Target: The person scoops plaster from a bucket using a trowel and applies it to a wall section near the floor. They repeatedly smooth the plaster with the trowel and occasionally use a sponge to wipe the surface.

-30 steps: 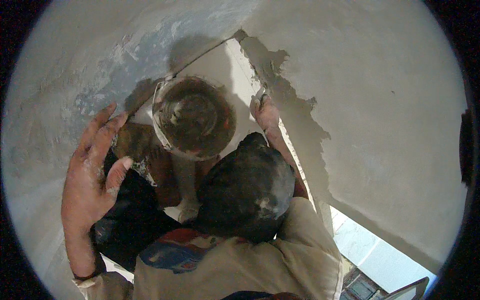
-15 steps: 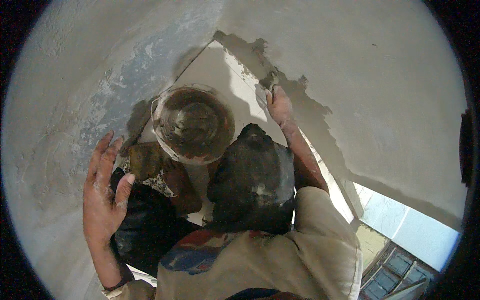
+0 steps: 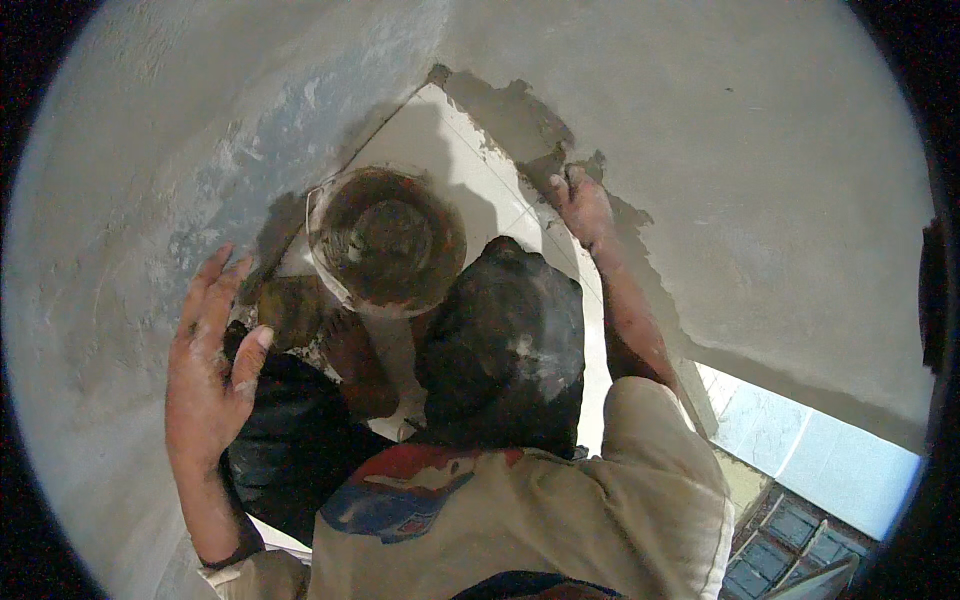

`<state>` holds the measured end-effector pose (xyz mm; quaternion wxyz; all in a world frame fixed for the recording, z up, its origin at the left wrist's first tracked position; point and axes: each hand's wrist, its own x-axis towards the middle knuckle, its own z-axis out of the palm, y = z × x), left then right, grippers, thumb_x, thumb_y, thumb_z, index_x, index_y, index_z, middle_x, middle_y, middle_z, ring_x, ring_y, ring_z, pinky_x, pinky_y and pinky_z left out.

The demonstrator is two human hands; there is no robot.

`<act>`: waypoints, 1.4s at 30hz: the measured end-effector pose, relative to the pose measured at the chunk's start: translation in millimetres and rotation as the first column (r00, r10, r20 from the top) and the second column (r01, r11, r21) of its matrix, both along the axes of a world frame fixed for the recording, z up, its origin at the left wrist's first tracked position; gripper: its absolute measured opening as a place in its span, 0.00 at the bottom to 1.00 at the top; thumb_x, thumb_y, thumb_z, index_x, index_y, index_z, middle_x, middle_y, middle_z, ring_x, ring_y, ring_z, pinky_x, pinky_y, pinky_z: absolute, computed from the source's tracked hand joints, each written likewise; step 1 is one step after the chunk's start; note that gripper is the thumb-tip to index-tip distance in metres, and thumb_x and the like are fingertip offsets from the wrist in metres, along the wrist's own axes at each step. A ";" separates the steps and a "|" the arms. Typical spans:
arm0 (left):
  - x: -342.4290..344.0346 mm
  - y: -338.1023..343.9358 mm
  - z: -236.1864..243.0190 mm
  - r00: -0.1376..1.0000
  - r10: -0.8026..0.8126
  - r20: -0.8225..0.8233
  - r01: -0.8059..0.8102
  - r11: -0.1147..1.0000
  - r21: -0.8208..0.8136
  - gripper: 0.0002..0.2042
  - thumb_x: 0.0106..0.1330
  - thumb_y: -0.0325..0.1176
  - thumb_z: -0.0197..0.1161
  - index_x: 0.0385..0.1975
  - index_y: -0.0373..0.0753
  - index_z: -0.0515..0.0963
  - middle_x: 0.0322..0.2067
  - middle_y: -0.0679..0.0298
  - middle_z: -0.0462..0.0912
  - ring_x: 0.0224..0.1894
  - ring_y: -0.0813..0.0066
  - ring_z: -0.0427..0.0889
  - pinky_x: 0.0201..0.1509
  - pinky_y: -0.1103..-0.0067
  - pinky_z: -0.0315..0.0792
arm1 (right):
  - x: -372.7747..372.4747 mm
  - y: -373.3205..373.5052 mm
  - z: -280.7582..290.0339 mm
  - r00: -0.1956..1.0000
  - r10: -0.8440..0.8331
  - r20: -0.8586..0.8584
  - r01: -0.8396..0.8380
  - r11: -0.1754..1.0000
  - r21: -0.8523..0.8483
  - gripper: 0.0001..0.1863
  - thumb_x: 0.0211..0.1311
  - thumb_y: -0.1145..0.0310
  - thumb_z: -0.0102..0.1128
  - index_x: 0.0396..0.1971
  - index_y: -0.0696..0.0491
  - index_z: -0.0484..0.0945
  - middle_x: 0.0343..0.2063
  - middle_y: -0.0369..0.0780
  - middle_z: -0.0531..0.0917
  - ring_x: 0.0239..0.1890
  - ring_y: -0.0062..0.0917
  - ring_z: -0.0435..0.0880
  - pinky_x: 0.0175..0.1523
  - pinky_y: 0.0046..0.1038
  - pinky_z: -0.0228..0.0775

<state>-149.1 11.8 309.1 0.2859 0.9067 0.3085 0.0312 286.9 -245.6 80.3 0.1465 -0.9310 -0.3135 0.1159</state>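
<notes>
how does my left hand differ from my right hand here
The left hand is open with its fingers extended and thumb apart, while the right hand is curled; whether it grips anything is unclear.
The left hand is on the left wall's side, while the right hand is at the darker plaster band along the right wall's foot.
Both hands are bare.

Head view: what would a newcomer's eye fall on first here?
Probably the round bucket with a dark, grimy inside, left of centre on the pale tiled floor. Next, the bare right hand, curled over the dark, ragged-edged band of plaster along the foot of the grey right-hand wall; whether it grips anything is unclear. Then the bare left hand, spread open near the mottled grey left-hand wall.
</notes>
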 end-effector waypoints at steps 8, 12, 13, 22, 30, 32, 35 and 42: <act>6.0 -0.7 3.3 0.998 -0.059 0.033 0.057 0.997 0.047 0.27 0.72 0.33 0.63 0.71 0.44 0.72 0.76 0.53 0.66 0.78 0.49 0.63 0.75 0.60 0.65 | 5.1 0.1 11.1 0.998 0.067 -0.013 -0.068 0.997 -0.049 0.24 0.76 0.48 0.53 0.51 0.56 0.76 0.42 0.58 0.85 0.48 0.57 0.84 0.51 0.55 0.75; -1.1 -1.8 5.8 1.000 -0.014 0.020 0.014 1.000 -0.001 0.27 0.72 0.35 0.63 0.72 0.44 0.71 0.75 0.54 0.66 0.78 0.48 0.62 0.76 0.59 0.64 | 0.5 1.8 40.1 0.998 -0.012 -0.063 0.007 0.997 -0.076 0.25 0.76 0.48 0.53 0.54 0.56 0.77 0.43 0.58 0.85 0.49 0.58 0.84 0.53 0.55 0.75; -5.2 -0.6 3.5 1.000 -0.008 0.022 0.008 1.000 -0.001 0.27 0.72 0.35 0.63 0.72 0.44 0.70 0.75 0.54 0.66 0.78 0.48 0.62 0.77 0.59 0.63 | -5.7 -0.2 55.6 0.996 -0.046 -0.080 0.038 0.995 -0.095 0.25 0.76 0.48 0.52 0.54 0.56 0.77 0.44 0.58 0.85 0.49 0.58 0.84 0.54 0.54 0.75; 9.7 -2.1 7.2 0.997 -0.008 0.078 0.017 0.994 -0.109 0.26 0.74 0.38 0.61 0.70 0.40 0.71 0.74 0.49 0.66 0.76 0.47 0.64 0.79 0.61 0.59 | 45.8 1.5 -6.4 0.991 0.012 -0.134 -0.026 0.994 -0.102 0.25 0.74 0.48 0.60 0.49 0.58 0.81 0.26 0.48 0.84 0.25 0.34 0.83 0.34 0.41 0.74; -15.6 3.7 -2.4 0.993 0.015 0.114 -0.013 1.000 -0.018 0.29 0.67 0.30 0.65 0.70 0.42 0.71 0.72 0.49 0.68 0.71 0.43 0.71 0.73 0.60 0.67 | 11.2 -57.1 26.4 0.979 0.166 -0.116 -0.183 0.971 -0.153 0.20 0.74 0.54 0.61 0.46 0.58 0.82 0.26 0.45 0.85 0.25 0.32 0.84 0.32 0.40 0.74; -10.1 5.1 1.9 0.999 0.022 0.044 -0.021 0.999 -0.028 0.28 0.72 0.40 0.63 0.71 0.43 0.70 0.74 0.50 0.65 0.75 0.45 0.66 0.78 0.60 0.62 | 10.8 -39.1 23.5 0.975 0.198 -0.100 -0.206 0.976 -0.069 0.19 0.74 0.55 0.61 0.45 0.58 0.82 0.26 0.46 0.85 0.27 0.33 0.85 0.34 0.39 0.75; -5.1 7.4 -9.2 0.997 -0.031 0.065 0.033 0.999 -0.026 0.29 0.72 0.41 0.63 0.72 0.44 0.69 0.74 0.50 0.66 0.74 0.43 0.67 0.78 0.58 0.63 | 30.0 37.1 20.1 0.978 0.138 -0.155 -0.154 0.984 -0.095 0.18 0.74 0.56 0.61 0.43 0.57 0.83 0.26 0.47 0.85 0.29 0.35 0.86 0.36 0.39 0.75; -13.0 8.5 -13.5 0.996 -0.047 0.079 0.051 0.997 -0.050 0.30 0.72 0.45 0.63 0.72 0.43 0.68 0.74 0.48 0.66 0.75 0.42 0.65 0.78 0.58 0.62 | 102.7 47.6 -11.8 0.850 0.515 -0.111 -0.526 0.818 -0.231 0.19 0.72 0.54 0.62 0.43 0.59 0.84 0.28 0.46 0.85 0.30 0.37 0.85 0.38 0.39 0.76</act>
